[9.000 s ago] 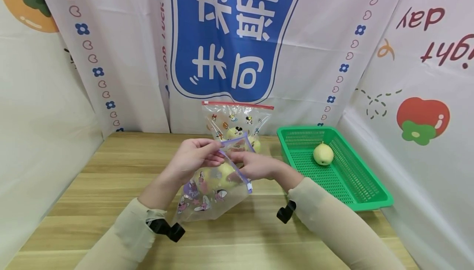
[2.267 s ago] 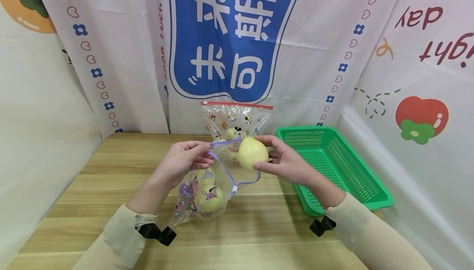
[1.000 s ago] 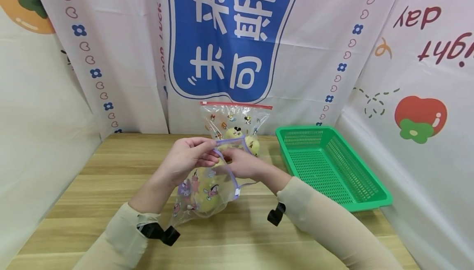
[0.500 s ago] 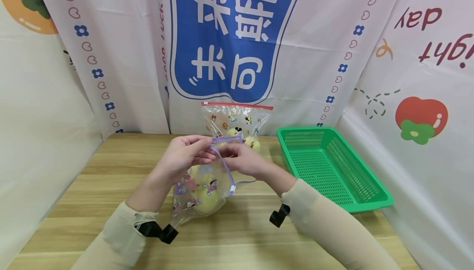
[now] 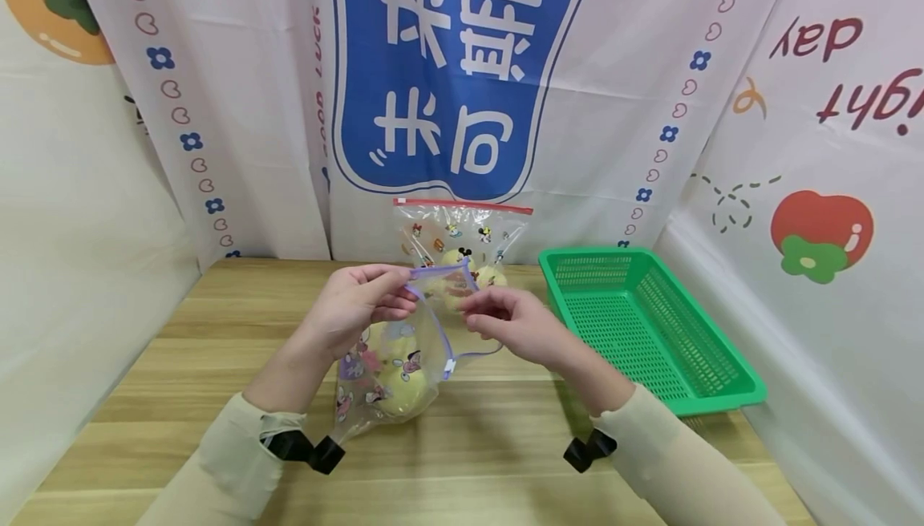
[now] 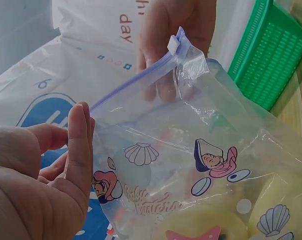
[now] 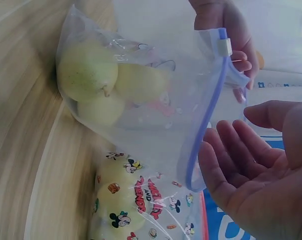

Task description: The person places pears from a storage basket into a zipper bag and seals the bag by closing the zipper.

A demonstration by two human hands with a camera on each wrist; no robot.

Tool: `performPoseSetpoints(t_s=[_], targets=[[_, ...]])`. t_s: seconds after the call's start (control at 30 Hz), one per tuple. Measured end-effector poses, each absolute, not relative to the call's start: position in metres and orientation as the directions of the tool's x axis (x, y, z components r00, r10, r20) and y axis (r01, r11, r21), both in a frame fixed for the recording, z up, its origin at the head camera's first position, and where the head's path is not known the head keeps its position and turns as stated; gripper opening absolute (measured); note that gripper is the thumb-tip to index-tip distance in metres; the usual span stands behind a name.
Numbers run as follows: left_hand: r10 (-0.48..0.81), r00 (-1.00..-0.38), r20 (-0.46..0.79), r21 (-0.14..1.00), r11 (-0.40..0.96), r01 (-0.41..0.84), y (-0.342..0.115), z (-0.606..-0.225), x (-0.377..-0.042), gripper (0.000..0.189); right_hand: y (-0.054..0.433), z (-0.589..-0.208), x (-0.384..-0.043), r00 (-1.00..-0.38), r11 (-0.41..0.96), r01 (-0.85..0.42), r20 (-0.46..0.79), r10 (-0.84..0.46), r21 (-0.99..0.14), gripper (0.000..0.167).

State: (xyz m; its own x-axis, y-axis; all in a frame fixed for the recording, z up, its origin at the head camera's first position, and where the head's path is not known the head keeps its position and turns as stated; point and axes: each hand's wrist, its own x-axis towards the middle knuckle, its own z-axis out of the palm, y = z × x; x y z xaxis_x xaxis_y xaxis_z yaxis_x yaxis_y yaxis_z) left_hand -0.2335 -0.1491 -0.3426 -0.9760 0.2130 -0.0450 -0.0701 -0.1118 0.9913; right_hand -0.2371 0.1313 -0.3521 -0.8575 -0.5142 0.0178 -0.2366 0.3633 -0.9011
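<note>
My left hand (image 5: 361, 301) pinches the purple-edged rim of a clear zip bag (image 5: 442, 325) at its left corner. The bag's mouth gapes, with a white slider (image 7: 225, 47) on the purple zip. Three yellow-green pears (image 7: 88, 72) show inside, low in the bag, in the right wrist view. My right hand (image 5: 516, 321) is right at the bag's mouth, fingers loosely bent and thumb apart, holding nothing. Its fingertips (image 7: 211, 135) overlap the purple rim in the right wrist view. In the left wrist view the right hand (image 6: 178, 30) is partly hidden behind the bag.
Behind stands a second clear bag with a red zip (image 5: 462, 205), closed along its top, with pears (image 5: 491, 277) inside. A green plastic basket (image 5: 653, 333) with nothing in it sits at the right of the wooden table (image 5: 238, 333). Printed white cloths (image 5: 613, 93) hang around the table.
The last pear left the basket and my right hand carried it into the purple-edged bag. That hand has now drawn back out to the right without it. My left hand keeps its pinch.
</note>
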Motion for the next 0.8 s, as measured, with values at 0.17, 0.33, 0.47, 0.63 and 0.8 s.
performPoseSetpoints(t_s=[0.17, 0.33, 0.47, 0.63, 0.8], targets=[[0.214, -0.976, -0.049, 0.99, -0.118, -0.076, -0.149, -0.344, -0.234, 0.041, 0.139, -0.353, -0.223, -0.863, 0.35, -0.283, 0.078, -0.499, -0.893, 0.024], [0.217, -0.975, -0.046, 0.988, -0.133, -0.076, -0.147, -0.347, -0.235, 0.039, 0.141, -0.359, -0.209, -0.841, 0.331, -0.301, 0.085, -0.534, -0.894, 0.019], [0.223, -0.974, -0.037, 0.988, -0.139, -0.07, -0.145, -0.349, -0.236, 0.04, 0.139, -0.367, -0.2, -0.826, 0.346, -0.304, 0.065, -0.56, -0.888, 0.016], [0.222, -0.974, -0.037, 0.99, -0.128, -0.067, -0.144, -0.351, -0.238, 0.042, 0.132, -0.378, -0.194, -0.833, 0.421, -0.295, 0.014, -0.554, -0.858, 0.024], [0.222, -0.975, -0.033, 0.991, -0.121, -0.061, -0.144, -0.351, -0.237, 0.043, 0.121, -0.389, -0.189, -0.841, 0.463, -0.305, 0.007, -0.54, -0.832, 0.033]])
